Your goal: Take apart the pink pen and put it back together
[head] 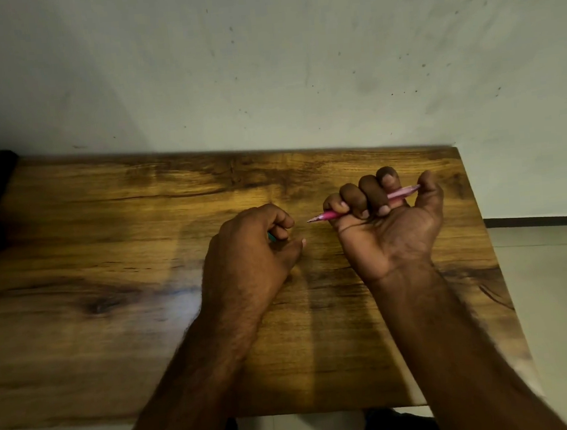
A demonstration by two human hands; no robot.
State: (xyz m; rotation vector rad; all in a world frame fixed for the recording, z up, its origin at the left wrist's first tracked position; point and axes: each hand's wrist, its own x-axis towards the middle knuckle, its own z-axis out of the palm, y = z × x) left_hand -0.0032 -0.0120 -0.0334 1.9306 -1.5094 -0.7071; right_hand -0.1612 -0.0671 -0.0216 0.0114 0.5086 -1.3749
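Right hand [387, 219] has its grip wrapped around the pink pen [330, 215], held above the tabletop [108, 264], lying roughly sideways with its tip poking left toward the left hand [254, 248]. That one's loosely curled, maybe on something greenish, can't tell.

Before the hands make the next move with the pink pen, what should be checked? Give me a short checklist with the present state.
1. Right hand grips the pink pen firmly: ok.
2. Pen tip free and pointing toward the left hand: ok.
3. What the left hand holds: cannot tell; only a small green bit shows.
4. Pen fully assembled: cannot tell; fingers cover the middle.
5. Bare wooden table below to catch parts: ok.
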